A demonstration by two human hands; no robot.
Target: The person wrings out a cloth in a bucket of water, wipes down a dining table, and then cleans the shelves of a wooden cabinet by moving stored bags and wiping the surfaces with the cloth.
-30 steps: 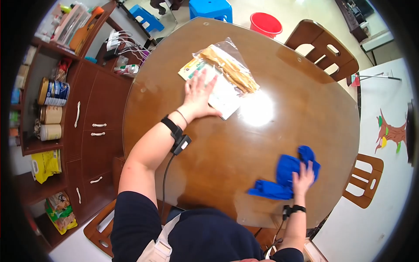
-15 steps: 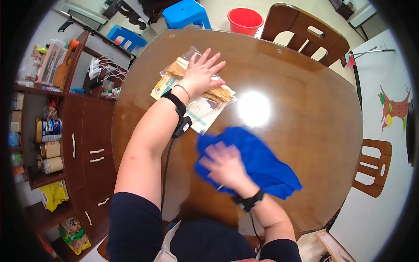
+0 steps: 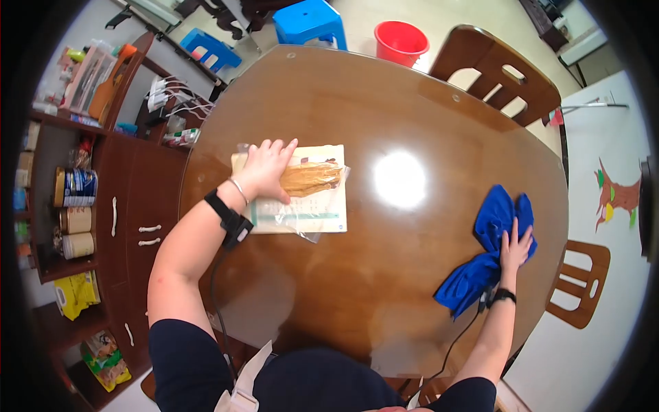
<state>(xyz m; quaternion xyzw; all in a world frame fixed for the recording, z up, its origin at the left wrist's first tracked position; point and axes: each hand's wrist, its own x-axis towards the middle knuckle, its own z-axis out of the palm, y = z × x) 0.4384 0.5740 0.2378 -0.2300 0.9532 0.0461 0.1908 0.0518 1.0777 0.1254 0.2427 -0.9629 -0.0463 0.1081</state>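
Note:
My left hand [image 3: 266, 172] lies over a clear plastic bag [image 3: 302, 230] holding a brown, wrinkled dried food [image 3: 314, 178]. Its thumb and fingers grip the bag's left part. Beneath the bag is a pale booklet [image 3: 333, 154] with a green stripe and small print, flat on the table. Far to the right, my right hand [image 3: 515, 248] is closed on a bunched blue cloth [image 3: 473, 275]. The cloth is gathered under the fingers and spreads out above and below them. A dark band with a cable circles each wrist.
The glass-topped brown table [image 3: 384, 288] reflects a bright light. Beyond it stand a blue stool [image 3: 309, 20], a red bucket [image 3: 401, 42] and a wooden chair [image 3: 498, 72]. Another chair [image 3: 580, 281] is at the right edge. A shelf cabinet [image 3: 130, 199] lines the left.
My right hand has moved right with the blue cloth, now bunched near the table's right edge. The bag and booklet have come nearer and turned straighter, with my left hand on them.

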